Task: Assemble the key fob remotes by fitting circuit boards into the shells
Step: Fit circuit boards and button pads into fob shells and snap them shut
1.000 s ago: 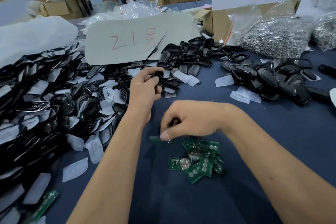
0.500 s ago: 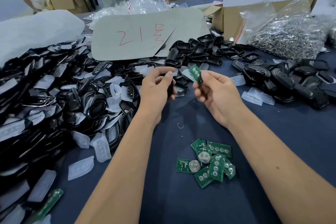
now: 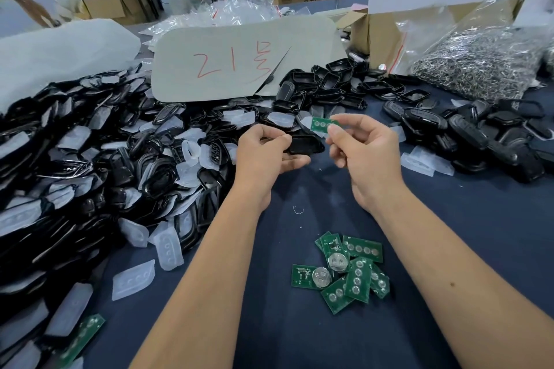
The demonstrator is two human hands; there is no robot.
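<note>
Head view: a black plastic key fob shell is gripped by the curled fingers of the left hand above the dark blue table. Just right of it, a small green circuit board is pinched between thumb and forefinger of the right hand. More green boards are heaped nearer, between the forearms.

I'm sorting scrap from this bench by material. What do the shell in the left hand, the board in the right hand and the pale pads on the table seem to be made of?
Shell: looks like black moulded plastic with a dull sheen.
Board: green laminate circuit board with round silvery contacts, probably fibreglass.
Pale pads: translucent whitish, with soft-looking moulded bumps, likely silicone rubber.
</note>
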